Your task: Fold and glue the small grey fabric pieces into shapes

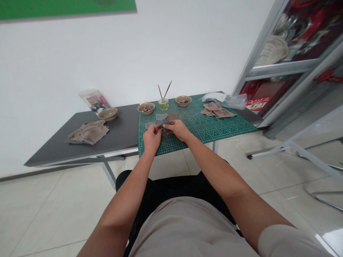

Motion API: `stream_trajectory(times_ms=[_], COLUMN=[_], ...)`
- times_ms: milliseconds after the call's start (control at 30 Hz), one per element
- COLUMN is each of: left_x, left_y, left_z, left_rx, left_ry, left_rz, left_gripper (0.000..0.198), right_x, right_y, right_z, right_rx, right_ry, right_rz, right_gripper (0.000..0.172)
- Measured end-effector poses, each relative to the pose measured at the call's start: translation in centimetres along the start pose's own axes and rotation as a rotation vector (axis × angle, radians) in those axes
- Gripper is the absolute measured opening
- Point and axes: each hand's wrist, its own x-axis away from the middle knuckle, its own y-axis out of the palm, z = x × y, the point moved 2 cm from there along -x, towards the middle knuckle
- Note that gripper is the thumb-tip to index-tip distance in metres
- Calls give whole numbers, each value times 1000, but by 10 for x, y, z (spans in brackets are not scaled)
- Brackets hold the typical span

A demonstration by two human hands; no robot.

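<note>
My left hand and my right hand meet over the front of the green cutting mat. The fingers of both are closed in a pinch on a small dark grey piece of cloth, largely covered by the fingertips. Just behind them lie a small brown cloth patch and a pale translucent sheet. Another translucent piece shows beside my left hand. What sits between the fingertips is too small to make out in detail.
Behind my hands stand a bowl of small dark pieces, a glass jar with two thin sticks, and another bowl. Brown cloth and plastic bags lie right. Leftward are folded cloth, a bowl and a clear container.
</note>
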Motion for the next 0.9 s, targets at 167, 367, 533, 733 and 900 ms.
stream_trajectory(times_ms=[167, 367, 533, 733, 900], left_x=[3, 5, 2, 5, 6], left_y=[1, 2, 1, 1, 1], left_z=[1, 1, -2, 4, 7], left_rx=[-37, -79, -53, -97, -94], left_ry=[77, 110, -3, 94, 75], left_rz=[-53, -68, -25, -87, -67], left_gripper=[13, 14, 15, 14, 12], right_x=[-3, -2, 1, -1, 0], right_y=[-2, -1, 0, -1, 0], right_z=[3, 3, 1, 1, 2], right_rx=[83, 98, 53, 134, 148], right_ry=[-49, -59, -11, -53, -78], right_rz=[38, 45, 5, 61, 57], right_gripper=[30, 32, 30, 28, 29])
